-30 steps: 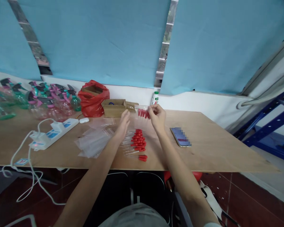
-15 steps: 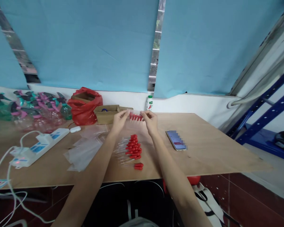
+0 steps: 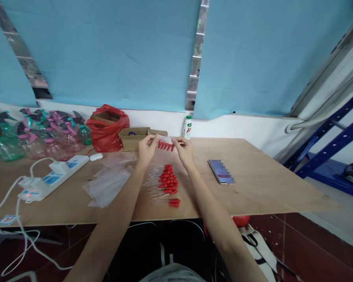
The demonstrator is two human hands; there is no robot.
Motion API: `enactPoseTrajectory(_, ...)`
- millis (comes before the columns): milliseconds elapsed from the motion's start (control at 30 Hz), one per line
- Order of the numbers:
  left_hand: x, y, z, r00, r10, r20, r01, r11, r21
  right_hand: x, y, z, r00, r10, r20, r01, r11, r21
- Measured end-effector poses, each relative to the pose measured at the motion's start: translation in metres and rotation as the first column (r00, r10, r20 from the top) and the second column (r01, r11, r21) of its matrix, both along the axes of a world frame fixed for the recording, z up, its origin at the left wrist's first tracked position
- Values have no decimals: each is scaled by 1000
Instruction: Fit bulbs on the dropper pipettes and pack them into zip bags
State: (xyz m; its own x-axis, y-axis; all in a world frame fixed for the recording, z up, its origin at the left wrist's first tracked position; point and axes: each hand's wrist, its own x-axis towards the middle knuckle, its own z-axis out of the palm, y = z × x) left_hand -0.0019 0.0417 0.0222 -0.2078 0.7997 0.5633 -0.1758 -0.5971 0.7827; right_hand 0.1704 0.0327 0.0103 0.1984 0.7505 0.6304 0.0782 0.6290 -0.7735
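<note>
Between my hands a clear plastic bag (image 3: 165, 138) is held up, with several red-bulbed droppers (image 3: 166, 146) in a row inside it. My left hand (image 3: 148, 148) pinches the bag's left upper corner, and my right hand (image 3: 184, 150) pinches the right one. Below them on the table lies a pile of loose droppers (image 3: 168, 181), red rubber bulbs to the right and clear tubes to the left. A pair of droppers (image 3: 174, 203) lies a little apart, nearer the front edge. Left of the pile, flat clear bags (image 3: 107, 187) are spread in an overlapping stack.
A phone (image 3: 221, 172) lies on the right of the wooden table (image 3: 261, 188). Behind stand a white bottle (image 3: 187, 127), a cardboard box (image 3: 131, 141) and a red plastic bag (image 3: 107, 131). Spray bottles (image 3: 59, 137) crowd the left, behind a corded power strip (image 3: 57, 176).
Both hands have shifted slightly left with the bag still pinched between them. The camera view has moved a little. At the far left, a dark shape now appears by the spray bottles.
</note>
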Motion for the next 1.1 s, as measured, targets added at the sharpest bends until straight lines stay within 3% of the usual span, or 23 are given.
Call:
enactPoseTrajectory(233,4,-1,-7,950,119,-288,-49,970,239,-8,-4,-1,989,144,-20,-144,990,1)
enactPoseTrajectory(433,4,7,-14,970,33,-240,12,983,184,-4,-7,0,983,165,-77,-172,982,-84)
enactPoseTrajectory(600,2,10,-17,966,43,-253,7,982,191,-2,-6,-1,983,175,-55,-179,979,-92)
enactPoseTrajectory(867,6,9,-17,965,64,-253,-13,980,199,3,0,-2,994,33,101,-40,997,70)
enactPoseTrajectory(1100,10,8,-18,960,98,-261,-35,971,238,3,-5,5,987,39,157,-49,997,65)
